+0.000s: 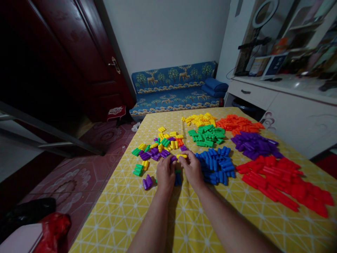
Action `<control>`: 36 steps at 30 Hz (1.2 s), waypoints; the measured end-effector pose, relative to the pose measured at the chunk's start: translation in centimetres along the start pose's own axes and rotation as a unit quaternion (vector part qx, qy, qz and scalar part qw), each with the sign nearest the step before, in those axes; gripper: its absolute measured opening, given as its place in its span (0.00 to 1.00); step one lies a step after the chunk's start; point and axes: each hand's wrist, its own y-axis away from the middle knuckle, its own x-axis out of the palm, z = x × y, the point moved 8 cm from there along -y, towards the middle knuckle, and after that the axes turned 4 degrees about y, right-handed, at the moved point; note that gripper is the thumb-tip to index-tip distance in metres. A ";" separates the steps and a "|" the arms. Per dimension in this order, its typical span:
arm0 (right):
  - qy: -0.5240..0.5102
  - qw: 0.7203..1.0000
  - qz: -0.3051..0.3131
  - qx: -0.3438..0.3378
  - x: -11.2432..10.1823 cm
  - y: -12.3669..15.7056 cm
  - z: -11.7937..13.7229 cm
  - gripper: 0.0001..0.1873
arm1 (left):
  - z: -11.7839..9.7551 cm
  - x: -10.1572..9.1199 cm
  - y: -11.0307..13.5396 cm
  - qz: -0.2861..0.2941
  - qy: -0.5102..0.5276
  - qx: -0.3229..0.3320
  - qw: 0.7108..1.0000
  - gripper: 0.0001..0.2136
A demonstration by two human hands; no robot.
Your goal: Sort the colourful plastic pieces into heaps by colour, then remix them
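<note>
Both my hands rest close together on the yellow patterned tablecloth (147,214), at the near edge of a mixed pile of small plastic blocks (159,147). My left hand (165,174) has its fingers curled over a purple block, with a blue block (178,178) just under its thumb side. My right hand (191,168) pinches a yellow block (181,156) at its fingertips. Right beside it lies a sorted pile of blue blocks (217,164).
Sorted piles lie on the table: yellow (199,119), green (207,136), orange (238,123), purple (254,144) and red (283,181). A blue sofa (175,88) stands behind, a dark door (86,59) at left, a white cabinet (289,105) at right.
</note>
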 end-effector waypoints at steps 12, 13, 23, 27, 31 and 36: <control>-0.115 0.993 -0.012 0.037 -0.3 -0.1 -0.3 0.17 | 0.5 -0.3 0.0 -0.042 0.018 -0.002 0.999 0.14; -0.128 0.991 -0.014 0.046 -0.2 -0.1 -0.4 0.18 | 0.7 -0.3 0.0 -0.046 0.031 -0.015 0.998 0.15; -0.158 0.985 -0.005 0.070 0.3 0.1 -0.9 0.18 | 0.7 -1.5 0.2 -0.087 0.071 -0.065 0.992 0.11; -0.160 0.984 -0.001 0.080 0.4 0.2 -1.2 0.19 | 0.5 -1.5 0.3 -0.087 0.090 -0.052 0.991 0.12; -0.185 0.974 0.015 0.127 1.1 0.4 -2.0 0.21 | 0.9 -1.3 0.4 -0.085 0.089 -0.061 0.991 0.15; -0.106 0.989 0.008 0.106 0.9 0.2 -2.4 0.18 | 0.6 -1.5 0.4 -0.091 0.091 -0.054 0.990 0.17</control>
